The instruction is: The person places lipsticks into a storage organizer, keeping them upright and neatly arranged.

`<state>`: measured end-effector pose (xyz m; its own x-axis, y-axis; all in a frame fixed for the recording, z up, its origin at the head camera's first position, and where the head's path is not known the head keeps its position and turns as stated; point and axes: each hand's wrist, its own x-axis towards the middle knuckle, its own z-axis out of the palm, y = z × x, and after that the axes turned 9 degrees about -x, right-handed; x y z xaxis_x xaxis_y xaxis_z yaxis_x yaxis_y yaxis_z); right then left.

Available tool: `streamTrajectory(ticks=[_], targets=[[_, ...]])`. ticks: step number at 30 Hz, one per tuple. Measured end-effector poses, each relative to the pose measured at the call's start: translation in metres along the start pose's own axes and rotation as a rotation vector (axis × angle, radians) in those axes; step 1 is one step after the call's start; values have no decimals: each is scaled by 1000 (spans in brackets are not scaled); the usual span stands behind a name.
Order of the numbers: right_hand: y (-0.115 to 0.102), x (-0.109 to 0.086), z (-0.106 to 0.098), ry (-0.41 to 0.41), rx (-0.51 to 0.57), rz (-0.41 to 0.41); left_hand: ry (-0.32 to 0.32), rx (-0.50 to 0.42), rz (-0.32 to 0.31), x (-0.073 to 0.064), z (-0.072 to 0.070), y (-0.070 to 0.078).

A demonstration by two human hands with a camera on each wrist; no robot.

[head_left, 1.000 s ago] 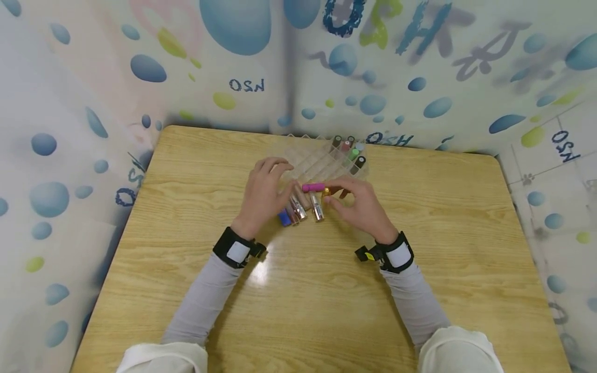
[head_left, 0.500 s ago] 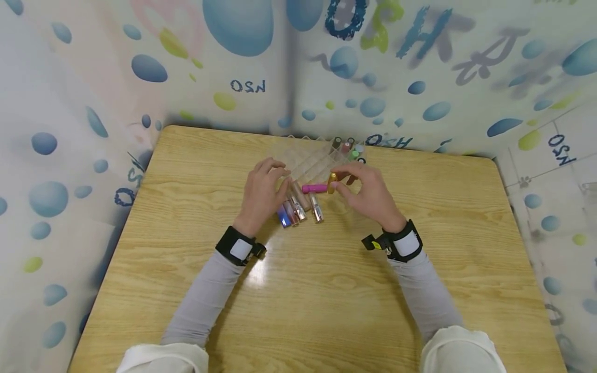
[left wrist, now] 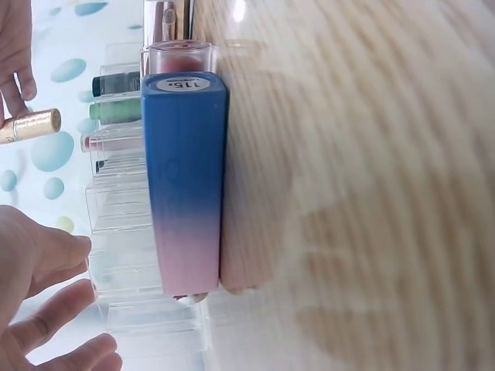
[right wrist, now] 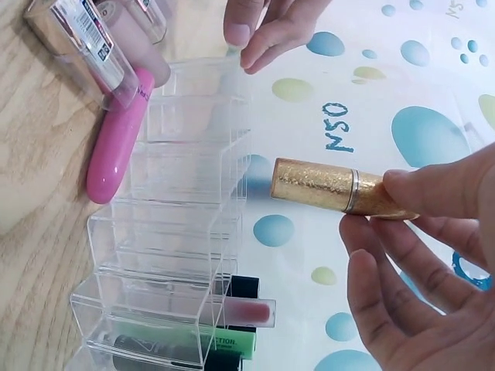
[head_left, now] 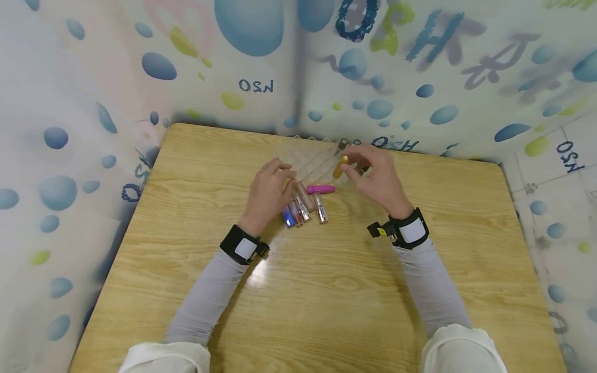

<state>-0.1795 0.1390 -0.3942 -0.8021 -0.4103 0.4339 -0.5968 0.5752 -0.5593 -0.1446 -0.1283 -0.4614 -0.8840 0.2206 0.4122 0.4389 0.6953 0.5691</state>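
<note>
My right hand [head_left: 378, 173] pinches a gold lipstick tube [right wrist: 332, 188] between thumb and fingers, raised over the right part of a clear divided organizer [head_left: 310, 158]. Nothing is held by my left hand [head_left: 268, 191]; its fingers are relaxed and slightly bent beside the organizer's left front. Close to that hand lie several lip cosmetics on the table: a blue-to-pink box-shaped tube [left wrist: 186, 185], a silver-capped tube [head_left: 321, 209], a beige tube [head_left: 305, 197] and a bright pink tube [right wrist: 120, 139].
Slots at the organizer's right end hold several tubes, among them a green one [right wrist: 232, 342] and a clear one with red inside [right wrist: 251, 311]. The wooden table [head_left: 322, 311] meets a wall covering [head_left: 261, 109] with blue and green spots right behind the organizer.
My right hand has lifted the gold lipstick from beside the pink tube, up and away to over the organizer. My left hand has stayed nearly in place.
</note>
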Motion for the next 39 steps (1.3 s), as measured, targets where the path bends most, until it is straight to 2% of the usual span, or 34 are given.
streamTrajectory(ticks=[3,15,30,39], targets=[[-5,3,-3,16,-18,-4,0,-2,5,0,1,1],[10,29,7,-9,-61,-33,-4,-1,-3,0,0,-1],[26,55,14,-41,-101,14,-2,15,2,1,-1,-1],[31,64,19,-51,-119,45,-7,6,10,0,0,0]])
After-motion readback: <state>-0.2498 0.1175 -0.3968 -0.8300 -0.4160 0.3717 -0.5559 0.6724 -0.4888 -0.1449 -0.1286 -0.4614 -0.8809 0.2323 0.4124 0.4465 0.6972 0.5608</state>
